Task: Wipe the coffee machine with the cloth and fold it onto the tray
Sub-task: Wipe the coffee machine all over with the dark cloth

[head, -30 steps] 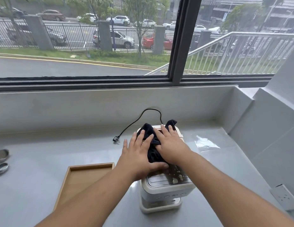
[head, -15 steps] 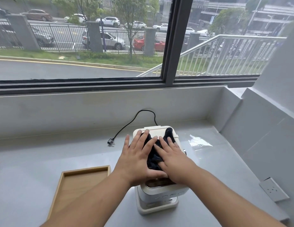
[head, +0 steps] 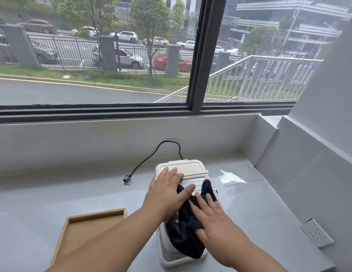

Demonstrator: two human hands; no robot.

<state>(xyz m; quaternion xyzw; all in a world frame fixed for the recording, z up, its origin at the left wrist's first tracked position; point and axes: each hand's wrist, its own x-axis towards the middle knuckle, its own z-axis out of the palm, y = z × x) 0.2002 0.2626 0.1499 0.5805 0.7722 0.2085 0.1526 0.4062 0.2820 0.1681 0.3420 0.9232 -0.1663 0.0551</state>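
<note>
A cream-white coffee machine [head: 188, 168] stands on the grey counter in front of me. A dark cloth [head: 184, 232] lies over its top and hangs down its front. My left hand [head: 167, 195] lies flat on the machine's top with straight fingers, its thumb on the cloth. My right hand [head: 211, 216] presses flat on the cloth at the machine's near right edge. An empty wooden tray [head: 96, 215] sits on the counter to the left of the machine, partly hidden by my left forearm.
The machine's black power cord [head: 151, 157] trails back-left and ends in an unplugged plug [head: 127, 179]. A grey wall rises on the right with a socket plate [head: 316, 232]. A window ledge runs behind the counter.
The cloth slid from the back of the machine's top toward me and now hangs over the front. My right hand came back with it; the rear lid is uncovered.
</note>
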